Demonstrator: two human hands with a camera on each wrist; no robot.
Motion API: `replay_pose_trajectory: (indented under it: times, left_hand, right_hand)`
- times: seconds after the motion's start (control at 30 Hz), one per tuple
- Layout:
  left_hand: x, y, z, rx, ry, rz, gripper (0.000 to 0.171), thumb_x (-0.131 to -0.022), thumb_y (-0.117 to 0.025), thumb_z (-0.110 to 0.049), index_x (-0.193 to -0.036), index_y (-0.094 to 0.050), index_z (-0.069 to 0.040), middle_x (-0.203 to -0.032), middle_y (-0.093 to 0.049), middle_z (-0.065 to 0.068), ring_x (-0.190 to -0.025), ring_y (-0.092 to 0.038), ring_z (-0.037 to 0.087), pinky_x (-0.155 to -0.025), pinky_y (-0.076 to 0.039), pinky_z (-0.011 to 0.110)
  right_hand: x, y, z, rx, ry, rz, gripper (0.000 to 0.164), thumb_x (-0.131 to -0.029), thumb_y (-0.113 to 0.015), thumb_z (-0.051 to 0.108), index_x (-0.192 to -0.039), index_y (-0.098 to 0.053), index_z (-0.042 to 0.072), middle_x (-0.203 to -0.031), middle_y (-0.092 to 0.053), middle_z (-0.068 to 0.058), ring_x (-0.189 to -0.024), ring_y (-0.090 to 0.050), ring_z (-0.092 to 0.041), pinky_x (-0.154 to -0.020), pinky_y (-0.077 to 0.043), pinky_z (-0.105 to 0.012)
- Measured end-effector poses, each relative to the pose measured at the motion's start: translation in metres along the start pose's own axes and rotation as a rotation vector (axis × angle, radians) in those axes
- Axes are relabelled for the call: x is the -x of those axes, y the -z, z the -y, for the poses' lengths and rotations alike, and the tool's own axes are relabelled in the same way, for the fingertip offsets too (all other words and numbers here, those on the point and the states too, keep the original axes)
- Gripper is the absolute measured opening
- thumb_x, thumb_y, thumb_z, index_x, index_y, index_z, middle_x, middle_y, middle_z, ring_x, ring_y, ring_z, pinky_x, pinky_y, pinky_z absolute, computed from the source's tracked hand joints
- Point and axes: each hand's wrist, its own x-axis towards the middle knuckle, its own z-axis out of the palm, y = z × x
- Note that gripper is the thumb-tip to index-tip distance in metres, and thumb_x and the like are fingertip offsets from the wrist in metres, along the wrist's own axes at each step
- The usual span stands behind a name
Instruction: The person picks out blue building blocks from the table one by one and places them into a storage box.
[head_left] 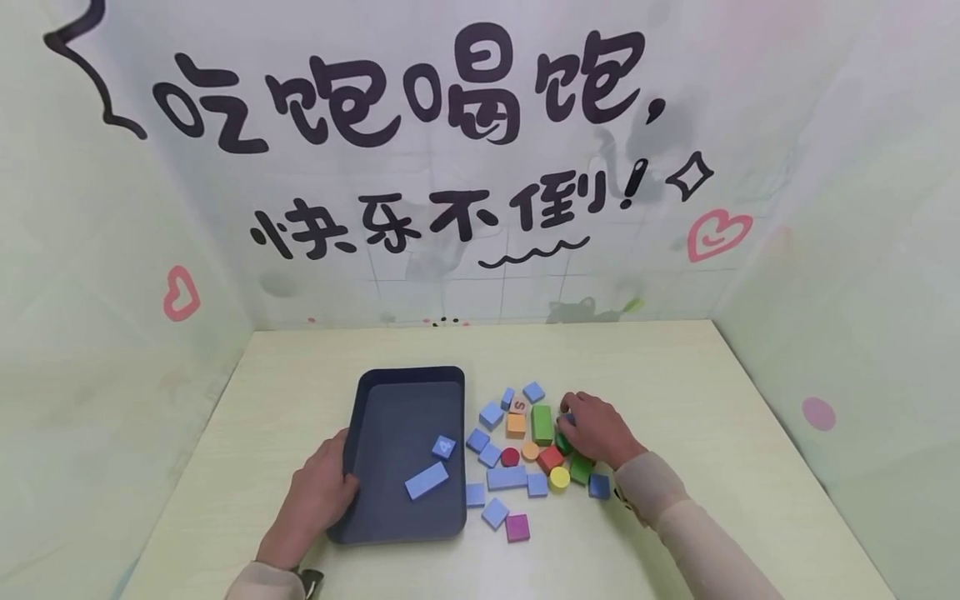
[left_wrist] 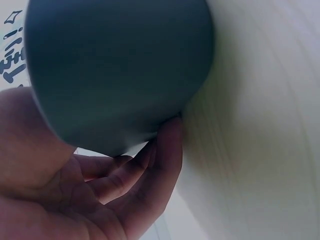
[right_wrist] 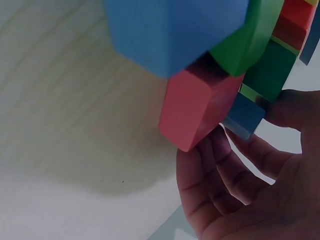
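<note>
My left hand (head_left: 318,487) grips the left rim of a dark rectangular tray (head_left: 405,525); in the left wrist view its fingers (left_wrist: 167,165) curl against the tray's underside. Inside the tray lie a long blue block (head_left: 427,481) and a blue block marked 4 (head_left: 444,447). At the right of a block pile, my right hand (head_left: 600,429) reaches down with a small blue block (right_wrist: 243,119) between thumb and fingers. A red block (right_wrist: 195,110) lies right at its fingertips, hidden under the hand in the head view. Green blocks (head_left: 581,468) sit just below the hand.
Several loose blocks spread between tray and right hand, among them a tall green block (head_left: 542,425), an orange block (head_left: 516,426), a yellow round block (head_left: 559,478) and a purple block (head_left: 517,527). A printed wall (head_left: 480,292) stands behind the table (head_left: 637,358).
</note>
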Motion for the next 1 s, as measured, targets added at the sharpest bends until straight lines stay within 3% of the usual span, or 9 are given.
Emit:
replay_pose_trajectory:
  times: [0.47, 1.0]
  left_hand:
    - [0.002, -0.001, 0.0, 0.0, -0.005, -0.008, 0.065, -0.089, -0.057, -0.005, -0.146, -0.031, 0.012, -0.133, -0.048, 0.032, -0.118, -0.052, 0.049, -0.089, -0.046, 0.059]
    - [0.002, -0.001, 0.002, 0.002, -0.002, -0.011, 0.065, -0.089, -0.057, -0.005, -0.146, -0.031, 0.011, -0.131, -0.049, 0.031, -0.116, -0.053, 0.049, -0.088, -0.047, 0.059]
  right_hand:
    - [-0.007, 0.001, 0.001, 0.003, -0.044, 0.053, 0.02, -0.094, -0.063, 0.031, -0.103, -0.059, 0.013, -0.091, -0.054, 0.0, -0.08, -0.05, -0.019, -0.072, -0.047, -0.035]
    - [-0.012, -0.002, 0.005, -0.022, -0.006, 0.07, 0.01, -0.094, -0.067, 0.022, -0.098, -0.062, 0.014, -0.09, -0.056, 0.0, -0.077, -0.051, -0.018, -0.07, -0.048, -0.034]
